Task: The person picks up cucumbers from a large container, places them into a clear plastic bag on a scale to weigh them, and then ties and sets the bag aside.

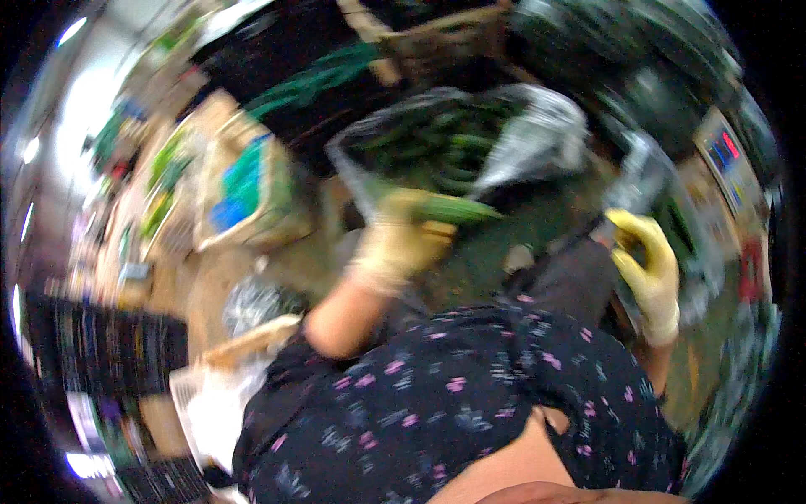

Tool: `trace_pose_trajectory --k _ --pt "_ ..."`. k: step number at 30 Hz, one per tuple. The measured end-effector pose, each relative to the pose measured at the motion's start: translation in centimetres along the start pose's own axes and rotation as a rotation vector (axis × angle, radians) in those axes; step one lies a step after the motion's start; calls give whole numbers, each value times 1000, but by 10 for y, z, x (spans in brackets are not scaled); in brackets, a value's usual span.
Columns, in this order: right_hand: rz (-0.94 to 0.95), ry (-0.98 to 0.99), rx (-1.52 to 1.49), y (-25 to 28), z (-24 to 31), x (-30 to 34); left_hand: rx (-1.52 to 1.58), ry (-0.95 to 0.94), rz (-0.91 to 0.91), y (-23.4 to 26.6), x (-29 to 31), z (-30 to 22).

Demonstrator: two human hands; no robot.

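1. The cucumber [449, 208] is the thing in hand here. Its long axis runs roughly sideways, tipped a little down toward the right, with the free end poking out to the right of the fist. It sits just below the mouth of the bag [537, 139], so everything else I'll place off that bag.

2. The left hand [401, 239], in a pale glove, is closed around the cucumber's left end. It's just under the bag's lower-left edge, clearly the hand nearer to the bag opening. The bare forearm runs down and left from it.

3. The right hand [648, 267], in a yellow glove, is off to the lower right of the bag, well apart from the cucumber. Its fingers are curled around the edge of a clear plastic wrap or sheet [640, 181]. It looks like a grip, but the blur means I can't swear what exactly it's pinching.

4. Inside the bag there's a heap of more cucumbers [445, 143], lying mostly sideways as well, above the held one.

5. Left of the bag: a cardboard box [243, 189] with green and blue stuff in it, and further left more crates, too smeared to name.

6. Right of the bag, at the picture's edge, a scale display [726, 160] with lit digits.

7. Below the bag, the dark flowered top [453, 403] fills the lower picture.
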State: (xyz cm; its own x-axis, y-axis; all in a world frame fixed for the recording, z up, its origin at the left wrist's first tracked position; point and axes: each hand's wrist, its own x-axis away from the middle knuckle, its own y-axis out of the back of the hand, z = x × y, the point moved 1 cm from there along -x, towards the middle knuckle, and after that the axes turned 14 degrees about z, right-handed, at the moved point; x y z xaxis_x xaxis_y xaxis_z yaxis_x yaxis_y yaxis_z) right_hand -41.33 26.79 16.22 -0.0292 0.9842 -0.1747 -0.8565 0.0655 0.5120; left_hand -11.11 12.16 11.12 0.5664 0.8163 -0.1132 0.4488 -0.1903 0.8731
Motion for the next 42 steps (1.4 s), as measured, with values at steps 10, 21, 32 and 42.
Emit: trace_pose_trajectory --k 10,21,32,42 --pt "-510 -80 -219 55 -53 22 1618 -640 -30 180 -62 137" --pt "-416 -612 137 91 -148 77 1254 11 487 -70 -140 -67" --pt "-587 -551 890 100 -98 101 1518 -256 828 -129 -191 -187" --pt "-775 -7 478 95 -57 88 1535 -365 987 -102 -185 -186"
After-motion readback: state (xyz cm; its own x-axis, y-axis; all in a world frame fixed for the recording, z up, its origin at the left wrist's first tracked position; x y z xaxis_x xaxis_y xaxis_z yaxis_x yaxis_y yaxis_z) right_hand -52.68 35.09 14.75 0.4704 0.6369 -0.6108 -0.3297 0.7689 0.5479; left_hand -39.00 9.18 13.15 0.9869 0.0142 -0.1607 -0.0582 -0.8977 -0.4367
